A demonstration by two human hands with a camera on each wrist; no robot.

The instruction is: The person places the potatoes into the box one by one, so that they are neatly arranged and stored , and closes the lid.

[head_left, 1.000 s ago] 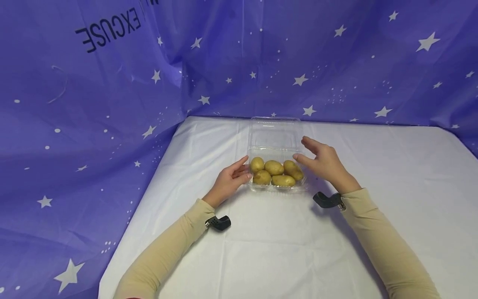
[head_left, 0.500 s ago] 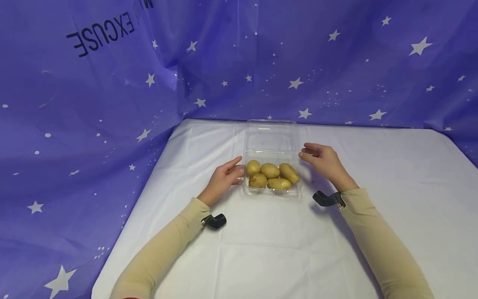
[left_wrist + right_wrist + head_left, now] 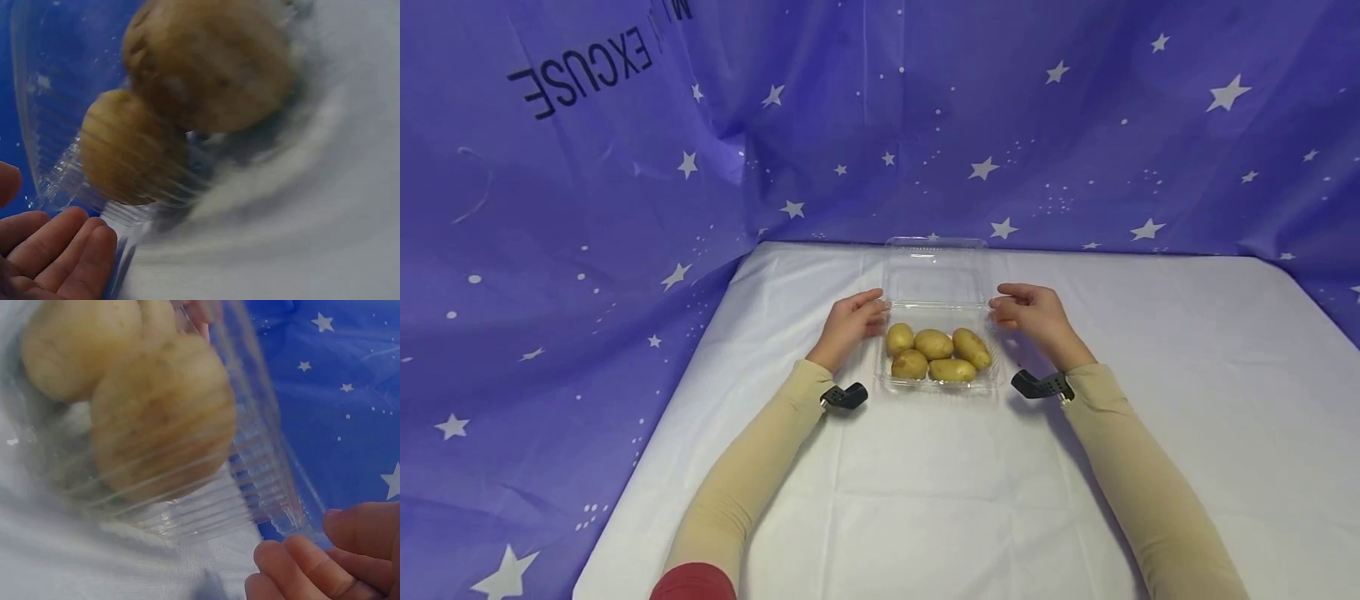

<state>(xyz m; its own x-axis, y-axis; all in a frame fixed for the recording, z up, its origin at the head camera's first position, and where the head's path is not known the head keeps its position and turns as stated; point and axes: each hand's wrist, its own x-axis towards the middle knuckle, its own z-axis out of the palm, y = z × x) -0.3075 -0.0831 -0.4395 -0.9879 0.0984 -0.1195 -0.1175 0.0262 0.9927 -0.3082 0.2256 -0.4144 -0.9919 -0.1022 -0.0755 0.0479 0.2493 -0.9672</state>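
Observation:
A clear plastic clamshell box point(image 3: 936, 383) stands on the white cloth with its lid point(image 3: 936, 275) raised at the back. Several yellow-brown potatoes point(image 3: 933, 344) lie in its base. At the box's left side, near the hinge, is my left hand point(image 3: 846, 327), its fingers point(image 3: 59, 250) fairly straight and thumb apart. My right hand point(image 3: 1037, 318) is at the opposite side, also by the hinge. Its thumb and loosely bent fingers point(image 3: 312, 565) lie close to the plastic edge; whether they touch it I cannot tell. Ribbed plastic wall partly veils the potatoes in both wrist views.
White cloth covers the table point(image 3: 925, 500). Behind and to the left hangs a purple-blue sheet point(image 3: 820, 100) with white stars and printed letters. Black wrist mounts point(image 3: 846, 396) stick out inward below both hands.
My left hand has moved away from the potatoes, up along the box's left side to the hinge. My right hand has drawn its fingers together beside the hinge. The view has shifted slightly.

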